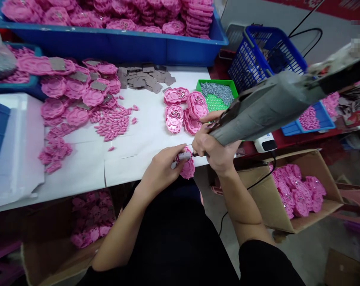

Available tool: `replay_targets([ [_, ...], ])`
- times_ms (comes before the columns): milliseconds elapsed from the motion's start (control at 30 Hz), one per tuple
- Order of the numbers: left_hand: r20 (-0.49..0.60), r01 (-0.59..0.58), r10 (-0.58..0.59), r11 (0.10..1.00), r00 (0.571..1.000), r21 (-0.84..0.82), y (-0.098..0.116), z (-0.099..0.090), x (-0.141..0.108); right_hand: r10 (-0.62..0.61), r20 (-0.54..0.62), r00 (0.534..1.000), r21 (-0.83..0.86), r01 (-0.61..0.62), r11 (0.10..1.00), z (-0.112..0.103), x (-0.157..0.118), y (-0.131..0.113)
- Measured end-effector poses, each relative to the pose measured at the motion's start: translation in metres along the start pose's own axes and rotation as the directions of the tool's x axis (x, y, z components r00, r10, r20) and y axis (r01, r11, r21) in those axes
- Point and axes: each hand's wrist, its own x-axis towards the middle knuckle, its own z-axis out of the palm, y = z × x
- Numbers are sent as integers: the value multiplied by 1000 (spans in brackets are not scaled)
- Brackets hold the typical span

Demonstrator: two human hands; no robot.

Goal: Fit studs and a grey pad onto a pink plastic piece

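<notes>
My left hand pinches a pink, scallop-edged plastic piece with a small grey plate on it, at the counter's near edge. My right hand grips a grey powered screwdriver, tip touching the piece.

One pink plastic piece, round with a moulded, scalloped outline, sits at the near edge of the counter, partly covered. A small grey square pad lies on its upper face. A grey power screwdriver, wrapped in tape, slants down from the upper right, its tip meeting the piece's top.
</notes>
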Motion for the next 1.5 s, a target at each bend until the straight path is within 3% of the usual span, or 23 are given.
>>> replay_targets([
  [133, 27, -133, 131, 988, 991, 74, -2, 4, -2, -141, -100, 985, 128, 154, 980, -13, 11, -28],
  [267, 81, -198, 184, 957, 980, 214, -4, 5, -7, -269, -325, 907, -42, 271, 962, -41, 29, -48],
  [400, 115, -242, 219, 932, 969, 271, -5, 5, -12, -298, -430, 852, -120, 273, 954, -70, 44, -43],
  [533, 126, -273, 245, 910, 961, 312, -2, 6, -13, -274, -427, 862, -154, 230, 961, -81, 55, -25],
  [767, 194, -329, 277, 886, 941, 328, 0, 4, -15, -217, -354, 910, -150, 174, 973, -77, 71, -4],
  [1267, 42, -67, 63, 993, 997, 92, 5, 8, -10, -175, -383, 907, -114, 142, 983, -80, 82, 8],
  [1500, -3, -53, 53, 998, 999, 43, 6, 8, -11, -193, -400, 896, -88, 172, 981, -81, 82, 9],
])
